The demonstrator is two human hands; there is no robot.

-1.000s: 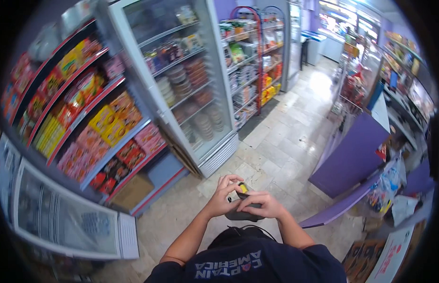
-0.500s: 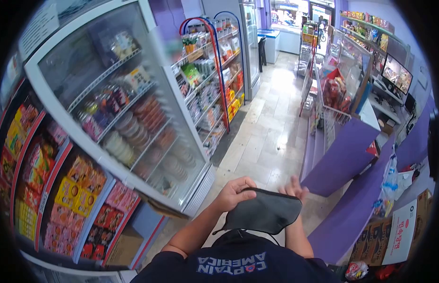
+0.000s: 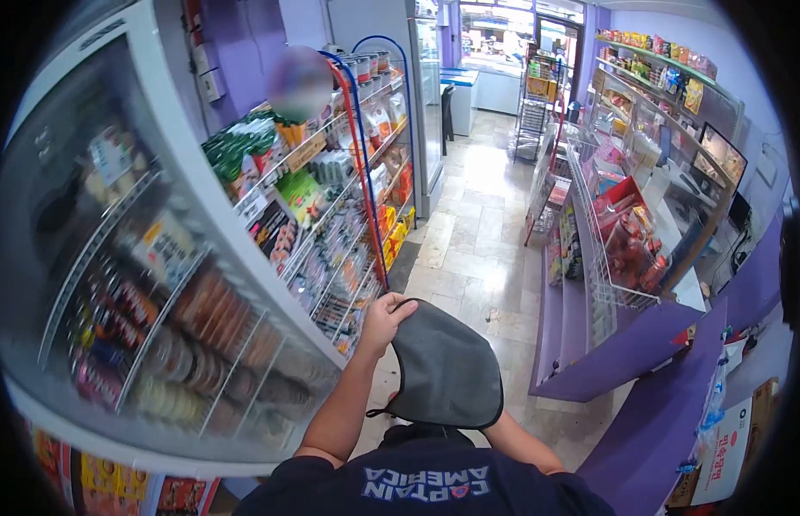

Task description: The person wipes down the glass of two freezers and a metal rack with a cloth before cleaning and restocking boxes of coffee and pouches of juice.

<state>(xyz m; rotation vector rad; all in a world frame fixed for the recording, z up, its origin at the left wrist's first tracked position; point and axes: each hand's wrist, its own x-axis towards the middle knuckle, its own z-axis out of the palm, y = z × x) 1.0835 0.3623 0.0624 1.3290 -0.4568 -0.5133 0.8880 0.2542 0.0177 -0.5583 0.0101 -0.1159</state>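
Observation:
My left hand (image 3: 386, 320) pinches the upper left corner of a dark grey fabric piece with black edging (image 3: 450, 365), which looks like a flat pouch. It hangs in front of my chest, and a small black loop (image 3: 378, 413) sticks out at its lower left. My right forearm (image 3: 524, 443) runs up behind the fabric's lower right side. The fabric hides my right hand, so its fingers do not show.
A glass-door fridge (image 3: 159, 301) with packed food stands close on my left. Beyond it are wire racks of snacks (image 3: 322, 198). A tiled aisle (image 3: 468, 232) leads ahead. On the right stand a purple counter (image 3: 589, 353) and a white box (image 3: 726, 447).
My view has moved forward along the aisle, and the fridge is nearer. The fabric piece has turned and hangs lower to the right from my left hand. My right hand has gone behind it.

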